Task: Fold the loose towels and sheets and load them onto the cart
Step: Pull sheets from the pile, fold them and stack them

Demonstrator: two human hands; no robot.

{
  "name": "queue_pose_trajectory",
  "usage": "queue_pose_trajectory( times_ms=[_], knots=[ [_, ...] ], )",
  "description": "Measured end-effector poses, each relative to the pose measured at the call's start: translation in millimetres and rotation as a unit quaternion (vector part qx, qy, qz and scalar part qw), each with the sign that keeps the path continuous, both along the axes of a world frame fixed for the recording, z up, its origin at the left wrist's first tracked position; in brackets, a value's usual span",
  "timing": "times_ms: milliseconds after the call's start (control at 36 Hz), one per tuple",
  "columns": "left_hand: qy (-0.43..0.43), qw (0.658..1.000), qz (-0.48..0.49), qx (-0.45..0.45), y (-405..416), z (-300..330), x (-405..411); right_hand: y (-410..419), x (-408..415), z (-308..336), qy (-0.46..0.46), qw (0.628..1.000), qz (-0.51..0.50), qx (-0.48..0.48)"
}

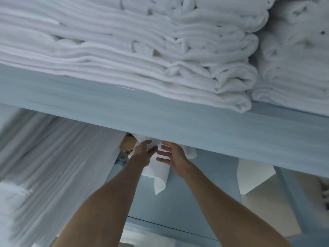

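Both hands under the cart shelf (178,120) at frame centre. Left hand (142,154) and right hand (173,155) have fingers straight, gripping nothing, flanking the loose towel (158,177). It hangs long axis down between them, both equally near. Folded stacks (124,59) above.

Folded white towels (124,56) lie stacked in two piles side by side on the pale blue cart (160,118) shelf, while a loose white towel (158,177) hangs crumpled from beneath that shelf's edge.
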State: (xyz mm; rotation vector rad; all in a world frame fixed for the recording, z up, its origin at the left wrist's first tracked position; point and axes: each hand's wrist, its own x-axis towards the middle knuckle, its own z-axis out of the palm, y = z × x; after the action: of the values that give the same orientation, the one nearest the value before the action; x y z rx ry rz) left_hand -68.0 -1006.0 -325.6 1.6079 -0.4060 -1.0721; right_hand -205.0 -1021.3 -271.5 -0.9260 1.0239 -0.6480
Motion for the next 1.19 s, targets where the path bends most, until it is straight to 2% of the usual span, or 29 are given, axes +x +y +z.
queue_pose_trajectory(
  times_ms=[28,56,111,194,278,361,472,556,639,722,778,861,944,1000,1083,1194],
  knots=[
    [-0.012,1.0,-0.002,-0.004,1.4,3.4,-2.6,-0.4,-0.8,-0.4,0.001,1.0,-0.003,0.003],
    [0.021,1.0,0.007,-0.012,0.2,10.3,-5.3,-0.5,-2.3,-1.0,0.002,1.0,-0.006,0.008],
    [0.147,0.988,0.019,-0.042,-3.5,24.4,-11.4,-0.3,-4.4,-0.7,0.006,1.0,-0.011,0.016],
    [0.204,0.975,0.049,-0.078,-3.8,40.7,-27.8,-0.9,-6.9,-1.5,-0.001,0.999,-0.025,0.035],
    [0.153,0.981,-0.001,-0.121,6.6,56.9,-46.2,-2.9,-9.7,-4.3,-0.037,0.995,-0.053,0.079],
    [0.098,0.981,-0.1,-0.133,22.7,65.5,-56.0,-6.1,-13.0,-2.9,-0.094,0.988,-0.067,0.099],
    [0.062,0.972,-0.191,-0.12,46.3,67.4,-49.4,-13.1,-15.4,5.4,-0.181,0.98,-0.01,0.077],
    [0.038,0.968,-0.234,-0.084,62.0,63.0,-38.0,-16.8,-16.2,0.7,-0.172,0.974,-0.073,0.129],
    [0.079,0.961,-0.258,-0.061,76.0,55.4,-28.6,-13.5,-15.1,-5.3,-0.128,0.976,-0.117,0.134],
    [0.161,0.958,-0.232,-0.054,88.7,45.0,-19.1,-10.6,-17.2,-4.4,-0.116,0.976,-0.145,0.115],
    [0.228,0.96,-0.149,-0.062,93.7,36.0,-14.3,-9.0,-21.9,2.3,-0.128,0.977,-0.137,0.101],
    [0.34,0.935,-0.008,-0.098,98.0,27.8,-14.4,-5.4,-34.7,17.3,-0.165,0.979,-0.095,0.075],
    [0.364,0.923,0.039,-0.122,96.6,29.9,-18.9,2.8,-53.7,32.1,-0.224,0.972,-0.05,0.057],
    [0.368,0.917,0.024,-0.148,94.7,37.7,-24.7,15.0,-69.0,36.2,-0.243,0.969,-0.017,0.042],
    [0.351,0.915,-0.073,-0.182,95.6,52.1,-37.7,40.3,-95.1,24.8,-0.248,0.968,0.027,0.035],
    [0.368,0.906,-0.136,-0.161,106.6,55.9,-49.3,82.7,-125.5,5.6,-0.181,0.981,0.07,0.028]
  ],
)
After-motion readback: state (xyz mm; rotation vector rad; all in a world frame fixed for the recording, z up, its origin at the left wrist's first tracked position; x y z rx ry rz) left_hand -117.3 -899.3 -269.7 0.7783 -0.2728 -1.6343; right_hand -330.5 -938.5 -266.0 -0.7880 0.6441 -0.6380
